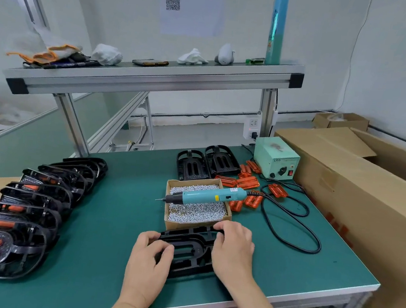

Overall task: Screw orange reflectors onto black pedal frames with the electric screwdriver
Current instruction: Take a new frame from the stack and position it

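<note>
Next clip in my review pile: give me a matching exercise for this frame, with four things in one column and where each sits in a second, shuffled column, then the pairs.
Things
1. electric screwdriver
2. black pedal frame
3. loose orange reflectors
4. finished pedals

Places
A. in a row along the left side of the table
B. gripped by the left hand and the right hand
C. lying across the open box of screws
D. scattered on the table by the green power supply

Pairs: 1-C, 2-B, 3-D, 4-A
</note>
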A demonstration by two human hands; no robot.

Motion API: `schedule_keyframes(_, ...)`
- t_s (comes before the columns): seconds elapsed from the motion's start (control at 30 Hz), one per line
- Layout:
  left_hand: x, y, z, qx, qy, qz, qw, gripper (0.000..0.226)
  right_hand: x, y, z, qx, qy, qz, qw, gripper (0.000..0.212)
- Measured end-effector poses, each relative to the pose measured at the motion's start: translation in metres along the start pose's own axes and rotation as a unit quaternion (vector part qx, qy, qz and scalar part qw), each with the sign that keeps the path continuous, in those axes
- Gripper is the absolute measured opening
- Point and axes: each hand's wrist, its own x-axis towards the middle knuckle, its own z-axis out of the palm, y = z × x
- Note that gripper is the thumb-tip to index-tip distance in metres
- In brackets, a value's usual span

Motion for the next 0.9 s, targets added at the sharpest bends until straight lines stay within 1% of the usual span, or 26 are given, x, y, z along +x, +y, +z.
schedule_keyframes(0.07, 0.001, -0.001, 0.000, 0.005, 0.010, -0.005, 1.000, 0.021, 0.002, 0.007, -0.005, -0.005, -0.022, -0.016, 1.000, 0.019)
schedule_keyframes(0.13, 0.002, -0.001, 0.000, 0.011, 0.016, -0.004, 1.000, 0.023, 0.000, 0.010, -0.007, 0.059, -0.013, -0.023, 0.998, 0.016)
schedule_keyframes(0.2, 0.002, -0.001, 0.000, 0.019, 0.018, -0.004, 1.000, 0.023, 0.000, 0.012, -0.010, 0.130, 0.002, -0.002, 0.991, 0.016)
schedule_keyframes(0.27, 0.002, -0.001, 0.001, 0.024, 0.020, 0.000, 0.999, 0.022, 0.002, 0.014, -0.011, 0.140, 0.012, 0.005, 0.990, 0.013)
schedule_keyframes(0.33, 0.002, 0.000, 0.001, 0.026, 0.024, 0.003, 0.999, 0.023, 0.004, 0.017, -0.012, 0.102, 0.006, -0.009, 0.995, 0.012)
schedule_keyframes(0.4, 0.002, -0.001, 0.001, 0.025, 0.029, 0.007, 0.999, 0.024, 0.011, 0.021, -0.014, 0.075, 0.000, -0.011, 0.997, 0.021)
schedule_keyframes(0.5, 0.002, -0.001, 0.002, 0.020, 0.034, 0.009, 0.999, 0.026, 0.029, 0.029, -0.020, 0.079, 0.011, 0.013, 0.997, 0.024)
schedule_keyframes(0.57, 0.003, -0.001, 0.002, 0.020, 0.035, 0.010, 0.999, 0.028, 0.042, 0.035, -0.022, 0.064, 0.019, 0.010, 0.998, 0.026)
schedule_keyframes(0.6, 0.003, -0.001, 0.002, 0.020, 0.035, 0.011, 0.999, 0.028, 0.048, 0.037, -0.022, 0.041, 0.014, -0.001, 0.999, 0.031)
schedule_keyframes(0.7, 0.003, -0.002, 0.002, 0.022, 0.034, 0.013, 0.999, 0.029, 0.064, 0.038, -0.018, -0.067, -0.033, -0.023, 0.997, 0.058)
schedule_keyframes(0.73, 0.003, -0.003, 0.002, 0.022, 0.034, 0.014, 0.999, 0.029, 0.069, 0.037, -0.017, -0.101, -0.044, -0.027, 0.994, 0.064)
schedule_keyframes(0.77, 0.003, -0.003, 0.002, 0.022, 0.034, 0.014, 0.999, 0.029, 0.072, 0.036, -0.015, -0.131, -0.048, -0.033, 0.990, 0.065)
schedule_keyframes(0.83, 0.003, -0.003, 0.002, 0.023, 0.034, 0.013, 0.999, 0.029, 0.075, 0.035, -0.013, -0.173, -0.044, -0.051, 0.983, 0.060)
schedule_keyframes(0.9, 0.003, -0.003, 0.002, 0.022, 0.035, 0.014, 0.999, 0.030, 0.074, 0.036, -0.010, -0.188, -0.025, -0.065, 0.980, 0.053)
